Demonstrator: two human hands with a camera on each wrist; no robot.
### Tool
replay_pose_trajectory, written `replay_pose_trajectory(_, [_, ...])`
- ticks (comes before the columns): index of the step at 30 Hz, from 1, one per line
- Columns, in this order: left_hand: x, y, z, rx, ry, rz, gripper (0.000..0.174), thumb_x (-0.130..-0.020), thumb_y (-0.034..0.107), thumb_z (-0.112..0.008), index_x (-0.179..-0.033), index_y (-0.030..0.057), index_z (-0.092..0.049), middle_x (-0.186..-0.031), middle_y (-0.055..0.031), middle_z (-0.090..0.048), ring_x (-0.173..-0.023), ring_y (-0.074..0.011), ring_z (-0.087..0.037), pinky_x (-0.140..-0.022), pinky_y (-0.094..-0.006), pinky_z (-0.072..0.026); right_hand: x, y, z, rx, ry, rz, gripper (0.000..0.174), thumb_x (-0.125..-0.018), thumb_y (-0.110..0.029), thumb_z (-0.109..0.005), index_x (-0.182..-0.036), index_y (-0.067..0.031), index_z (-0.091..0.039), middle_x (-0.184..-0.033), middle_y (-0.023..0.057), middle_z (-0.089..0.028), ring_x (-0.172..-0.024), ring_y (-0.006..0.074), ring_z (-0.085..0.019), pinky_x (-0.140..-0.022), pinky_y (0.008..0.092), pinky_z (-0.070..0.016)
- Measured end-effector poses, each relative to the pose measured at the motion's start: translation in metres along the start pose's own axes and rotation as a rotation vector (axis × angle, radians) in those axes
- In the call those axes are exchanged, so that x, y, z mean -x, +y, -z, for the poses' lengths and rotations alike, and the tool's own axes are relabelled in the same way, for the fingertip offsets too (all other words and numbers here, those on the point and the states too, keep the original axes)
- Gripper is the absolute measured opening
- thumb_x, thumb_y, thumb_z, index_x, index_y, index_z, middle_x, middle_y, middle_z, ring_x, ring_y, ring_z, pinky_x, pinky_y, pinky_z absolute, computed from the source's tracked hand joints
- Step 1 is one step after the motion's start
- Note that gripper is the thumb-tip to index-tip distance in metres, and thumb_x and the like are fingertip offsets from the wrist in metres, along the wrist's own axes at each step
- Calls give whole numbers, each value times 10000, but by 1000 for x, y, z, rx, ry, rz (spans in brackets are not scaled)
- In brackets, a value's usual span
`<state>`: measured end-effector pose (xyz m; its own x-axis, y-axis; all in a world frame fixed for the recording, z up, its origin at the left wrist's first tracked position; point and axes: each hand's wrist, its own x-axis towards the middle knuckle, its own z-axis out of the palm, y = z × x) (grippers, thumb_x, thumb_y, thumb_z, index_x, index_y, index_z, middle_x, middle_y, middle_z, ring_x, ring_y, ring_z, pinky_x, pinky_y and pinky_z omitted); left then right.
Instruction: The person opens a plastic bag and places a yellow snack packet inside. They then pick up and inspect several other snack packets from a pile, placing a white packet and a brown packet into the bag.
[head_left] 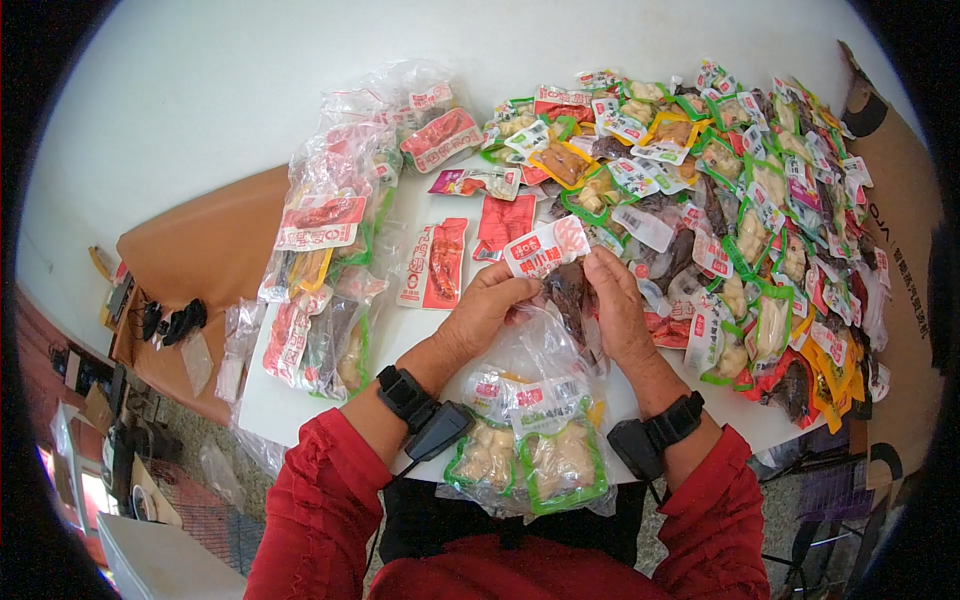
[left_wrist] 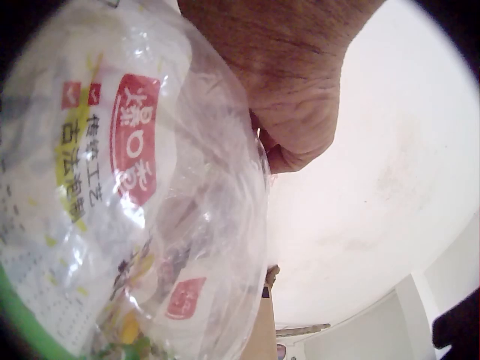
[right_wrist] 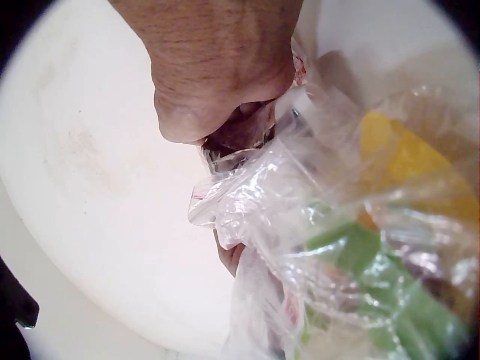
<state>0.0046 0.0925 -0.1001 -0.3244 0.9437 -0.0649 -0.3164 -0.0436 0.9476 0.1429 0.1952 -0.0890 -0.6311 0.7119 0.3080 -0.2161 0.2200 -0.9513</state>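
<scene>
Both hands are close together above the front of the table. My left hand and my right hand pinch a snack packet with dark meat and a white printed header, one at each side. Below it, a clear plastic bag hangs at the table's front edge, its mouth up by the left fingers. Inside are green-bordered packets of pale food. In the left wrist view the bag's film reaches the left hand. A yellow packet shows through the film in the right wrist view.
A big heap of mixed snack packets covers the table's right side. Filled clear bags stand along the left edge. Red packets lie flat in the middle. A cardboard box stands at the right.
</scene>
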Motion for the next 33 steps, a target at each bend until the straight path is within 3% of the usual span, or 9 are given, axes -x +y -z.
replay_pose_trajectory(12, [0,0,0,21,-5,8,143,-797,122,-541,-923,74,-589,-779,14,-592,-619,-59,-516,-503,-193,-382,0,2,1,12,2,2,311,-887,-283,-432,-863,15,-517,-723,24,-478,-699,102,-421,-653,246,-370])
replay_pose_trajectory(17, [1,1,0,-3,-10,9,141,-800,129,-539,-920,73,-589,-772,14,-590,-619,-60,-516,-509,-194,-384,-1,5,0,18,48,4,313,-882,-275,-443,-889,28,-521,-754,56,-514,-721,129,-457,-679,262,-383])
replay_pose_trajectory(28, [-2,-2,3,31,-21,5,157,-802,119,-534,-940,61,-580,-826,-8,-591,-719,-95,-543,-633,-232,-439,-1,9,2,19,32,14,313,-882,-270,-441,-906,31,-525,-767,72,-525,-735,142,-476,-700,266,-390])
replay_pose_trajectory(33, [-2,-3,3,37,-16,3,161,-805,107,-530,-950,56,-577,-837,-13,-595,-720,-102,-553,-636,-236,-452,0,2,0,49,38,29,311,-882,-270,-441,-902,29,-527,-766,68,-523,-730,138,-473,-697,264,-388])
